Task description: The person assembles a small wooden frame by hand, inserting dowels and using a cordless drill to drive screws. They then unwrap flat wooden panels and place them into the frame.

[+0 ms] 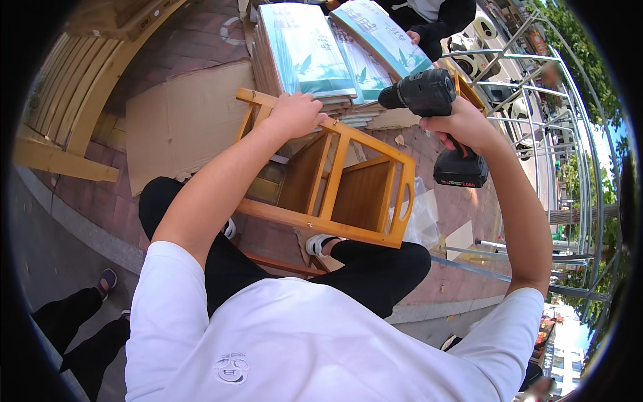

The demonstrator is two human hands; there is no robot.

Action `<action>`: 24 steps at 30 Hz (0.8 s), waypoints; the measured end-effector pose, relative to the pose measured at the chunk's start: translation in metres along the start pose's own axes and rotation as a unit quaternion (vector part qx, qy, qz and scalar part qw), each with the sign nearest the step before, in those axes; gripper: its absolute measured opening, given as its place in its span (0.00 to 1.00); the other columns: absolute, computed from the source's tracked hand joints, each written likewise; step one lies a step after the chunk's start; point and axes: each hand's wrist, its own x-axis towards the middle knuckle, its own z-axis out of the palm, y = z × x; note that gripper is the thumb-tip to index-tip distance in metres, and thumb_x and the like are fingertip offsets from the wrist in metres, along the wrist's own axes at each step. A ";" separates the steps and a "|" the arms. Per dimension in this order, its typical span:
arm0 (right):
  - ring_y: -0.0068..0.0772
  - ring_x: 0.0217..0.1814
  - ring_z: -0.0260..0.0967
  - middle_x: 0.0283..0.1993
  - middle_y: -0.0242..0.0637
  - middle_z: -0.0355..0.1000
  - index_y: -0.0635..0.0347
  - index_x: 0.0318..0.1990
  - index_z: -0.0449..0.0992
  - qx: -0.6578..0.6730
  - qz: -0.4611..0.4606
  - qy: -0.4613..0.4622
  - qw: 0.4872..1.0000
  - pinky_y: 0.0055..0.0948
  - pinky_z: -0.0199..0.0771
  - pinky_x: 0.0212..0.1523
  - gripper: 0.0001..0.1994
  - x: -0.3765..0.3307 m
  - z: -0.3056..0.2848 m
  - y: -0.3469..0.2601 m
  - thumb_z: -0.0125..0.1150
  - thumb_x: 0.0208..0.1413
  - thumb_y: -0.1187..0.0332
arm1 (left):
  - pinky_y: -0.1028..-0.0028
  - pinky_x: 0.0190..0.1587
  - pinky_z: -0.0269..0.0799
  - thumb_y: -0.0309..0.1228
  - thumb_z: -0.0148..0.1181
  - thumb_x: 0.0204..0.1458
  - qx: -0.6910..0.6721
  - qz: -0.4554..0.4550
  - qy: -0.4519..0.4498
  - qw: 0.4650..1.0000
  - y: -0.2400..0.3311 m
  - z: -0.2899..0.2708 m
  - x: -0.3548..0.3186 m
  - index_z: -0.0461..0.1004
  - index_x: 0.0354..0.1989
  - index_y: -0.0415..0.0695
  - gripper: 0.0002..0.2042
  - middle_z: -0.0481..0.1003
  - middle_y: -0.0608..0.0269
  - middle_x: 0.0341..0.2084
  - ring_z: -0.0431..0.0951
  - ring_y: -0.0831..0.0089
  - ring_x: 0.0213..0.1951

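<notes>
Your left hand [295,115] is clamped on wooden frame [334,175] | right hand [467,124] grips drill [426,92] | keep it square, press gently

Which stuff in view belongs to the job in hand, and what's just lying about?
In use:
wooden frame, left hand on it
cordless drill, held in right hand

Apparently lying about:
flattened cardboard
slatted wooden piece
stacked flat packages
</notes>
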 end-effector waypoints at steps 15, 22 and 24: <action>0.21 0.16 0.65 0.20 0.30 0.69 0.64 0.34 0.77 -0.049 0.015 -0.047 0.998 0.23 0.64 0.19 0.07 0.023 0.022 -0.004 0.67 0.51 0.71 | 0.56 0.43 0.71 0.47 0.46 0.68 0.008 0.007 -0.002 1.000 0.000 0.012 -0.001 0.79 0.32 0.51 0.19 0.82 0.63 0.30 0.83 0.59 0.38; 0.24 0.17 0.67 0.20 0.32 0.70 0.65 0.33 0.79 -0.142 -0.002 -0.068 0.987 0.27 0.68 0.22 0.09 0.024 0.016 -0.024 0.68 0.49 0.67 | 0.56 0.43 0.71 0.47 0.45 0.69 0.011 0.005 -0.021 1.000 0.000 0.010 -0.001 0.80 0.33 0.50 0.20 0.83 0.62 0.31 0.83 0.60 0.39; 0.26 0.17 0.68 0.21 0.35 0.71 0.64 0.36 0.79 -0.240 -0.033 -0.083 0.967 0.29 0.68 0.22 0.10 0.039 0.010 -0.032 0.67 0.46 0.70 | 0.55 0.44 0.71 0.47 0.45 0.69 0.013 0.005 -0.030 0.999 0.001 0.008 0.000 0.80 0.34 0.50 0.20 0.83 0.61 0.31 0.83 0.59 0.39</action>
